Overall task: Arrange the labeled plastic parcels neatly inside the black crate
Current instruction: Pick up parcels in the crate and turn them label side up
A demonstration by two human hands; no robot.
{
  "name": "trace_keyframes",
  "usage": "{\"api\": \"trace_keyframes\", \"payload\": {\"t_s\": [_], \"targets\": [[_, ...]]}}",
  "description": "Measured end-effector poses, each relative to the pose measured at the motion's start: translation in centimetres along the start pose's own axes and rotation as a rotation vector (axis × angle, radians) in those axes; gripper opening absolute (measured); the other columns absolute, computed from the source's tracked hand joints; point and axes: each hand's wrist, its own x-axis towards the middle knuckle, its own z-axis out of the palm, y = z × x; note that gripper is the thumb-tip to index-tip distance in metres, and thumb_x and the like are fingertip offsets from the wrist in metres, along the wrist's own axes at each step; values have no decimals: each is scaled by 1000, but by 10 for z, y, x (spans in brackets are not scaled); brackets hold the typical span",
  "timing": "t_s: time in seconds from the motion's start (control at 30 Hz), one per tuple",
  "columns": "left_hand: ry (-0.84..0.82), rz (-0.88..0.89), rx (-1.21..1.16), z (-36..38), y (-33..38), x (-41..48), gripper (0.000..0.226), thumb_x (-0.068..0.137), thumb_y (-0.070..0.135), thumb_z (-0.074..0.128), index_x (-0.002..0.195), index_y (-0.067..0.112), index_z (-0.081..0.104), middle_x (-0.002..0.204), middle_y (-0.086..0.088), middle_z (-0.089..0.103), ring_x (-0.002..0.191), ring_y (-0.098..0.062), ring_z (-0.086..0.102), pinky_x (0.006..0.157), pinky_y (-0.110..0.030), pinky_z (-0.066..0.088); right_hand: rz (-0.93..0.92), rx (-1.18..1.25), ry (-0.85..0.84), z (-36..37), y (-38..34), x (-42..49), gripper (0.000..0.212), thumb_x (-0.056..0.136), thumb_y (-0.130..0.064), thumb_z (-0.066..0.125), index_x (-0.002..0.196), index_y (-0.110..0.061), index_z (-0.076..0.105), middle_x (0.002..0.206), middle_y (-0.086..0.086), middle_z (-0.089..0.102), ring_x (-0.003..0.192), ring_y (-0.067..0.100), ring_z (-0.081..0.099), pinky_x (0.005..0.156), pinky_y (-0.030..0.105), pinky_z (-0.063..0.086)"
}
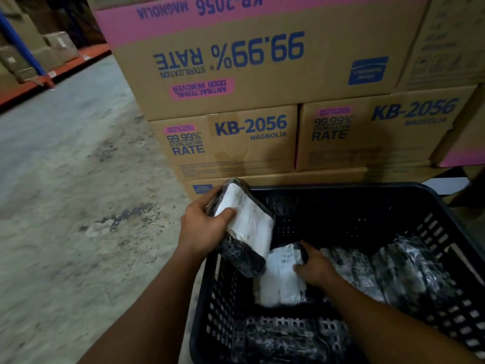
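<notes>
A black perforated plastic crate fills the lower right. My left hand grips a black plastic parcel with a white label, held tilted over the crate's left rim. My right hand reaches inside the crate and grips a second parcel with a white label that lies on the crate floor. More dark, shiny wrapped parcels lie side by side in the right half of the crate. Another wrapped parcel shows through the crate's near wall.
Stacked cardboard boxes printed KB-2056 MAGNOLIA stand right behind the crate. Bare concrete floor stretches to the left. A shelving rack with an orange beam and brown boxes lines the far left.
</notes>
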Motion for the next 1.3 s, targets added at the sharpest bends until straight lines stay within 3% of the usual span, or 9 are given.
{"api": "trace_keyframes", "payload": {"t_s": [0.13,0.3,0.47,0.57,0.73,0.83,0.97,1.17,1.3], "targets": [[-30,-34,-78,10,3,-3,57,72,25,80,126,37,70,114,18,72,111,-15,70,103,-44,55,-68,-92,108,-13,-10,-8,38,85,-24,63,122,-16,66,118,12,71,109,30,65,89,31,49],[-90,-117,-273,23,7,-6,52,80,11,79,130,25,70,121,0,76,106,-22,74,97,-41,58,124,765,-195,-61,-47,-25,37,85,-47,59,105,-19,71,98,10,72,86,31,66,72,41,55],[-228,-257,-505,44,11,-8,36,86,7,72,110,33,76,106,-5,81,94,-28,76,80,-41,63,61,1176,-353,-102,-54,-38,53,81,-55,55,114,-17,73,106,16,76,96,38,70,85,50,54],[-260,-253,-491,61,12,-14,57,85,12,75,139,27,62,115,-8,78,102,-31,75,88,-47,61,-64,1116,-263,-109,-61,-42,39,88,-38,62,115,-12,70,102,12,78,93,27,74,78,38,58],[-152,-401,-534,77,13,-30,82,75,27,88,146,30,46,119,-2,69,98,-28,72,67,-47,64,-190,1156,-56,-115,-51,-46,22,80,-13,71,102,-11,68,96,16,73,79,26,72,68,37,59],[-186,-411,-533,84,9,-43,71,76,16,87,136,29,52,134,-5,62,109,-33,68,74,-58,63,-164,1168,-110,-118,-44,-49,37,67,-11,77,102,-10,65,98,18,70,83,29,70,71,40,59],[-34,-311,-472,76,7,-38,51,74,12,87,118,23,63,113,-13,74,92,-34,75,77,-49,64,-119,863,-254,-128,-37,-58,31,58,-24,85,80,-21,63,83,9,68,74,26,63,61,37,54],[-52,-98,-160,65,14,-32,49,86,31,78,130,17,64,105,-2,79,88,-16,75,80,-30,58,-140,874,-247,-109,-43,-57,58,66,-18,86,117,-25,59,108,12,76,89,32,75,66,41,60],[202,106,307,44,1,-25,48,90,38,65,134,20,62,121,-10,73,116,-31,64,98,-46,54,-119,828,-116,-88,-38,-44,62,77,-14,81,131,-20,51,108,9,72,87,29,75,65,37,61]]}}
